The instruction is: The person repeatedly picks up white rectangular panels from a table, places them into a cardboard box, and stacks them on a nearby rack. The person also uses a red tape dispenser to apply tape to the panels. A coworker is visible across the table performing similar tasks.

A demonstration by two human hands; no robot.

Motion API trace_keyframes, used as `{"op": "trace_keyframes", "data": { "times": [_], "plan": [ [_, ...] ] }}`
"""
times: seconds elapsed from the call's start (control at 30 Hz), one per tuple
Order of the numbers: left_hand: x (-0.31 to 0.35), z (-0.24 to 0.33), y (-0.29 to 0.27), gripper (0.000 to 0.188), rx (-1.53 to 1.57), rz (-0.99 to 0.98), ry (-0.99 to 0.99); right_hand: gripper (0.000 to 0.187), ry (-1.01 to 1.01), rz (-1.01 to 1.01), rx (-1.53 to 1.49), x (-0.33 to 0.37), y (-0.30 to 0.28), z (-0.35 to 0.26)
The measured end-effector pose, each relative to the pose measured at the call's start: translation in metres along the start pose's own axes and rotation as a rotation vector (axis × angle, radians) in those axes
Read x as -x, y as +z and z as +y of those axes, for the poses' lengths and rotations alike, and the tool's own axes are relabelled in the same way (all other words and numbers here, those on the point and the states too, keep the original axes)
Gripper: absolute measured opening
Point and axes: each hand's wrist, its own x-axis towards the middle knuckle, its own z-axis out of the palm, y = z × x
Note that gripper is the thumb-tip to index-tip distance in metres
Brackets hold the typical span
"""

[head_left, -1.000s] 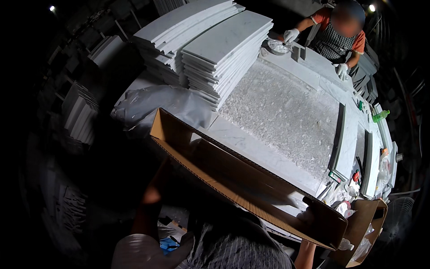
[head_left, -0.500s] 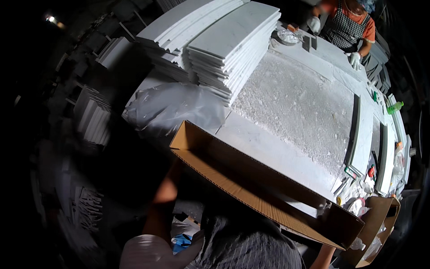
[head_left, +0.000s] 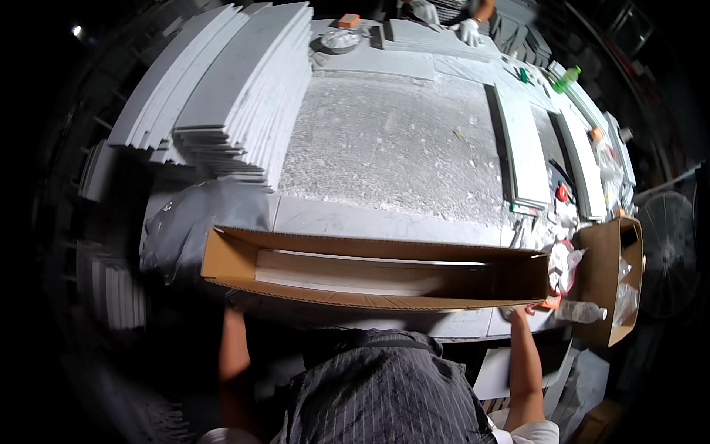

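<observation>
A long, narrow, open-topped cardboard box (head_left: 370, 303) lies across the near edge of the worktable. Inside it, pale flat strips (head_left: 355, 275) rest lengthwise. My left hand (head_left: 234, 300) is at the box's near left corner, closed on its lower edge and mostly in shadow. At the near right corner, my right hand (head_left: 520, 313) grips the bottom edge, with part of the fingers showing. A crumpled clear plastic bag (head_left: 200, 222) lies just beyond the box's left end.
Tall stacks of white marbled slabs (head_left: 237, 81) stand at the far left. A rough grey panel (head_left: 392, 140) covers the table's middle. At right are a second cardboard box (head_left: 599, 285), a plastic bottle (head_left: 580, 311) and slab strips (head_left: 521, 148). Across the table, a co-worker's gloved hand (head_left: 470, 32) rests.
The box has swung from a tilted slant to nearly level across the table's near edge, its right end moving away from me. Strips inside now show clearly. My head view has turned too.
</observation>
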Motion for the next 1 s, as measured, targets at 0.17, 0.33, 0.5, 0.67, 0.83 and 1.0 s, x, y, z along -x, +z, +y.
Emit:
{"op": "trace_keyframes", "data": {
  "times": [0.17, 0.33, 0.5, 0.67, 0.83, 1.0],
  "plan": [
    [0.005, -0.007, -0.008, 0.054, 0.066, -0.027, -0.06, 0.067, -0.002, -0.059, -0.088, -0.009, -0.009, -0.004],
    [0.006, -0.038, -0.015, 0.053, 0.175, -0.058, -0.141, 0.078, -0.016, -0.226, -0.247, -0.011, -0.008, -0.072],
    [0.004, -0.042, -0.021, 0.052, 0.227, -0.062, -0.163, 0.076, -0.048, -0.241, 0.04, 0.009, 0.006, -0.094],
    [0.011, -0.036, -0.028, 0.052, 0.27, -0.039, -0.166, 0.069, 0.012, -0.184, 0.04, 0.009, 0.007, -0.091],
    [0.008, -0.063, -0.015, 0.051, 0.26, -0.045, -0.214, 0.064, -0.003, -0.205, 0.062, 0.006, 0.009, -0.094],
    [0.008, -0.054, -0.017, 0.05, 0.295, 0.085, -0.112, 0.06, -0.058, -0.276, 0.281, 0.004, 0.021, -0.09]
  ]
}}
